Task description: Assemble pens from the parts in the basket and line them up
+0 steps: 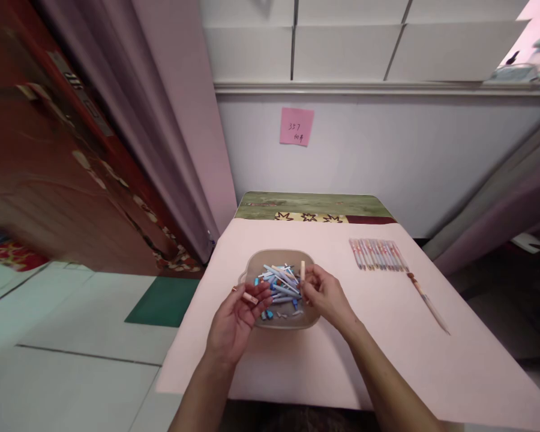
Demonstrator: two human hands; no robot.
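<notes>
Soft, bright light washes over the pale pink tablecloth point(274, 369), with a faint shadow beside the right forearm point(378, 363). The upper right corner glows pink, while the area below the right-hand curtain point(490, 180) sinks into darkness. Wide-angle distortion stretches the blurred red door point(49, 180). The pen parts point(284, 289) look slightly soft.

The piled pen parts point(282, 282) are mostly pale blue and lavender; the tub point(288, 324) is grey-beige. The sheet point(297, 366) is pale pink, the counter point(360, 204) green at its bare end, with a yellow band point(296, 217) of 3 dark starbursts point(308, 217).
</notes>
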